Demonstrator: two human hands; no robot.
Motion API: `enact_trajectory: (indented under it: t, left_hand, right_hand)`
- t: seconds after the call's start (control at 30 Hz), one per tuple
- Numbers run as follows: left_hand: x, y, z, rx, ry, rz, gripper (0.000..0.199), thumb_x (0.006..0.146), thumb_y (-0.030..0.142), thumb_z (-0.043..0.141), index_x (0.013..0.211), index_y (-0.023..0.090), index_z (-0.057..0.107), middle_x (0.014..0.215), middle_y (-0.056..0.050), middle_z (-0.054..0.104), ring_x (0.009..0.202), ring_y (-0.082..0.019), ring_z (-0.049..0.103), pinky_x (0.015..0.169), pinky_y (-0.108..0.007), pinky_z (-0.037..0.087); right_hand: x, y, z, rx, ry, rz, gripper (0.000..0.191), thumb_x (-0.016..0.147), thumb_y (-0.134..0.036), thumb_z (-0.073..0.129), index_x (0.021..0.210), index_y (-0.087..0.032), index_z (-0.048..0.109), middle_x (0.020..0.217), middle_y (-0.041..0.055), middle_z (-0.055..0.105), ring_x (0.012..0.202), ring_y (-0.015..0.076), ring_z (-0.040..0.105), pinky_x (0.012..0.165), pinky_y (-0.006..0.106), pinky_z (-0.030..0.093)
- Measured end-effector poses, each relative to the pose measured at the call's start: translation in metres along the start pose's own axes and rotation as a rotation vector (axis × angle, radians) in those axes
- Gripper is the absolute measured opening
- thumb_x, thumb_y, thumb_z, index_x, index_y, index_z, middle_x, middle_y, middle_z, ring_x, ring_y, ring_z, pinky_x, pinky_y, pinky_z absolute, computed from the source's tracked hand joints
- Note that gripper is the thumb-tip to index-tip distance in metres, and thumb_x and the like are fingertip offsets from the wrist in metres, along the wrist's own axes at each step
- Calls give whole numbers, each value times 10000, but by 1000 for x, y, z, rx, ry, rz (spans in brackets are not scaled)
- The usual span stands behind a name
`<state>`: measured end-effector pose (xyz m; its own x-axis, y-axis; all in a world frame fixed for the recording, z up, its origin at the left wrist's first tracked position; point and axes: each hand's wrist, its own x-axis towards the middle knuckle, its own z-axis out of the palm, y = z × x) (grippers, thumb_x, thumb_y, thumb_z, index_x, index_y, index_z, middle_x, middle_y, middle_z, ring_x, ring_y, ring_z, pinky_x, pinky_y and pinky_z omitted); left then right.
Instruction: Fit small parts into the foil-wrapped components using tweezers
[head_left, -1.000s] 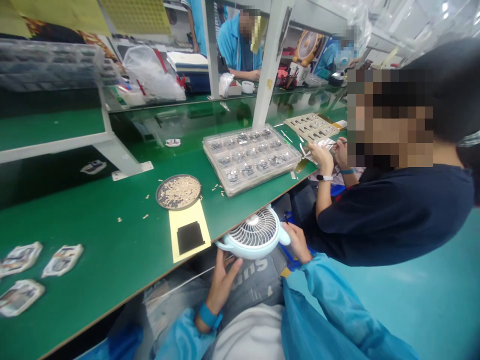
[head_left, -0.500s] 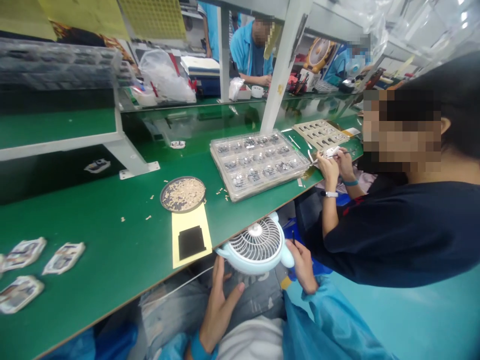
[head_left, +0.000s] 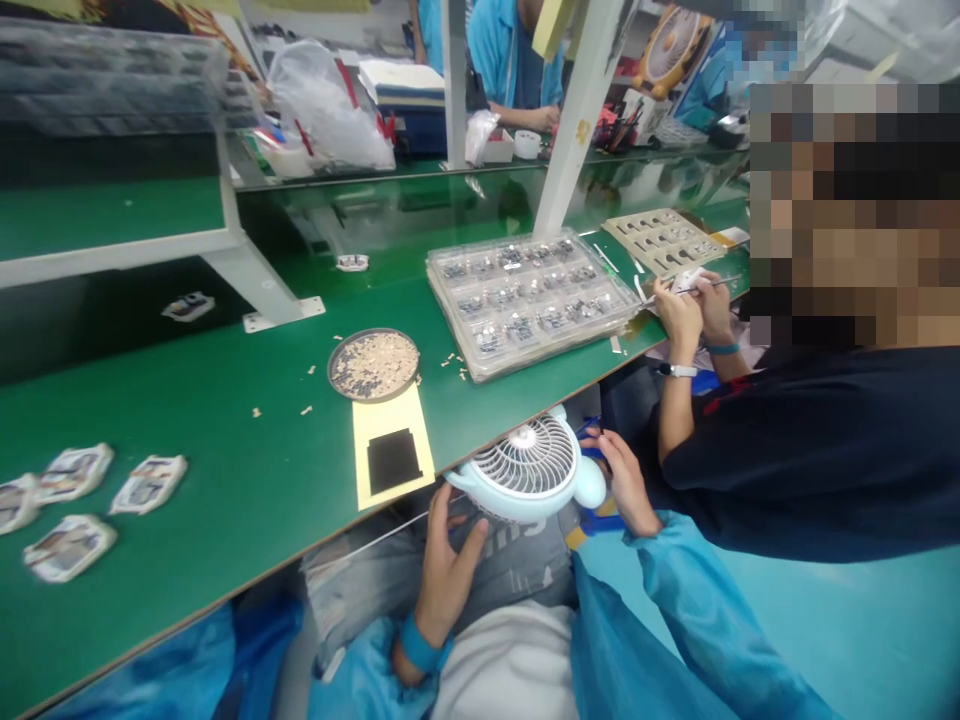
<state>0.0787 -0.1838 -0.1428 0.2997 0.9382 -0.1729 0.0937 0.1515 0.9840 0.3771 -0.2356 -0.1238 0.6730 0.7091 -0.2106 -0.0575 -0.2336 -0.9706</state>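
A light-blue fan [head_left: 525,465] with a white spiral grille is just below the table's front edge, above my lap. My left hand [head_left: 450,560] is at the fan's left end, thumb and fingers apart, its fingertips close to the rim. To the right of the fan's round blue knob, my right hand [head_left: 626,480] has its fingers spread; a thin dark item, too small to make out, is near its fingertips. On the table behind the fan lies a yellow sheet [head_left: 416,410] with a black patch [head_left: 395,460].
A round dish [head_left: 375,365] of small tan pieces stands behind the sheet. Stacked clear trays [head_left: 525,300] hold small parts. Several white framed parts [head_left: 148,485] lie at left. A person's hands [head_left: 679,315] work at right. A white post [head_left: 574,130] rises behind.
My right hand has moved off the fan's right side, and its fingers have opened. The view has shifted slightly. My left hand remains by the fan's left end.
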Motion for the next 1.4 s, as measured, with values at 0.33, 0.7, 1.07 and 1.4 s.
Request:
enact_trajectory:
  t: [0.33, 0.7, 1.07, 1.4]
  left_hand:
    - [-3, -3, -3, 61, 36, -54, 752, 927, 521, 654, 1559, 294, 317, 1612, -128, 363, 1283, -295, 537, 1116, -510, 434]
    - [-3, 7, 17, 26, -101, 128, 796, 931, 385, 670, 1607, 400, 251, 1715, -60, 193, 1505, -354, 355, 1055, -475, 540]
    - [15, 1, 5, -126, -48, -7, 686, 917, 431, 692, 1529, 304, 410, 1619, -103, 418, 1497, -329, 392, 1147, -477, 449]
    - [12, -10, -9, -96, -82, -132, 598, 917, 426, 673, 1466, 243, 522, 1527, -135, 536, 1418, -311, 502, 1111, -465, 465]
  right_hand:
    - [-5, -7, 0, -276, 13, -128, 460, 897, -600, 644, 1102, -197, 728, 1138, 106, 756, 1116, 305, 672, 1036, 453, 469]
    - [-11, 6, -8, -304, -42, -141, 505, 850, -586, 706, 1161, -190, 666, 1111, 111, 754, 1000, 279, 699, 953, 429, 529]
    - [-5, 5, -19, -295, -9, -81, 530, 836, -611, 705, 1167, -197, 692, 1193, 118, 743, 1105, 309, 683, 1009, 461, 504]
    - [2, 1, -19, -327, -31, -52, 556, 831, -658, 675, 1120, -186, 727, 1139, 115, 764, 1064, 312, 693, 974, 456, 524]
